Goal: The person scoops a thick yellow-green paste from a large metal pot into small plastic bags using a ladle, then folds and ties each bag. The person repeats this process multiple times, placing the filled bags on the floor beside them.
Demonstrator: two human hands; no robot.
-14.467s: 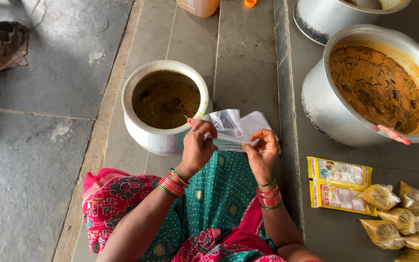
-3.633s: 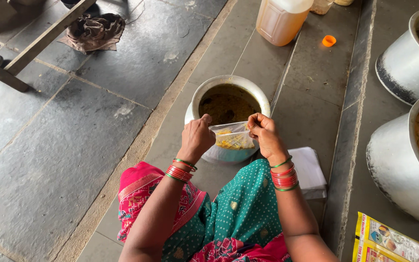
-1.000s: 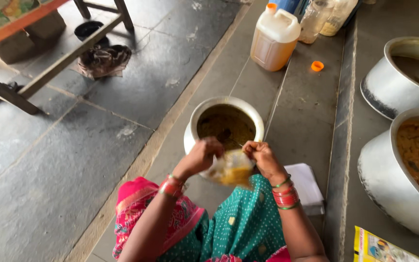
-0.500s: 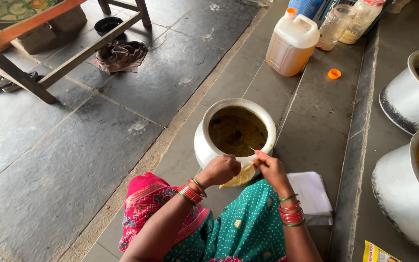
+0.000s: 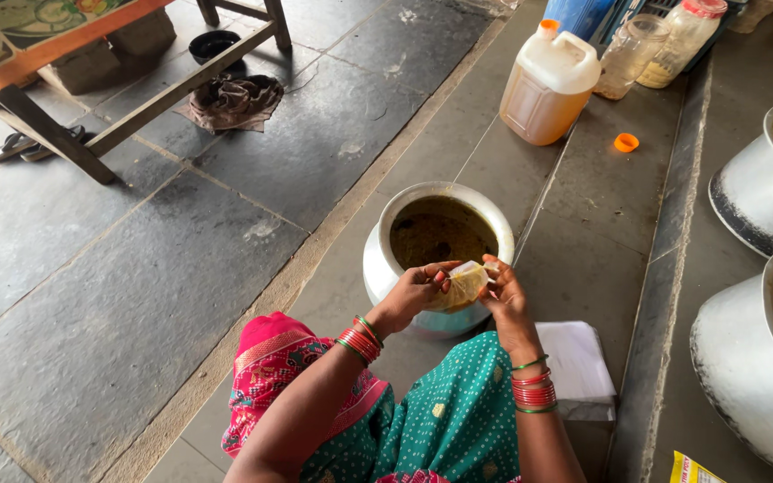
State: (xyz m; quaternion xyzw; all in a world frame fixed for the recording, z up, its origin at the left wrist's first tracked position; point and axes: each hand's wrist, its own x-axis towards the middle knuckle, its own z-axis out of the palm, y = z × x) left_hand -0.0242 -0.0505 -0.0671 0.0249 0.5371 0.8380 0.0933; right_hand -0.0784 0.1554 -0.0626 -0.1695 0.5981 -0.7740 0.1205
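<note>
I hold a small clear plastic pouch [image 5: 463, 284] of yellowish pickle between both hands, just in front of my body and over the near rim of the white pot [image 5: 385, 268]. My left hand [image 5: 415, 293] cups the pouch from the left, its fingers [image 5: 436, 279] curled closed around the filled part. My right hand [image 5: 503, 291] pinches the pouch's top edge on the right, fingers narrow and pressed on the plastic. The pot stands on the stone floor [image 5: 225, 259], touching nothing else, and is filled with a dark brownish-green mixture.

A flat stack of clear plastic bags [image 5: 574, 362] lies on the floor just beside my right forearm. Farther off stands a plastic jug [image 5: 549, 85] of amber oil with an orange neck, and its loose orange cap [image 5: 626, 142] rests on the floor well apart from it. Two clear jars [image 5: 664, 45] stand beyond the jug. Two large metal pots [image 5: 758, 349] sit at the right edge. A wooden bench [image 5: 118, 125] stands at the upper left, with a crumpled cloth [image 5: 233, 100] beneath it.
</note>
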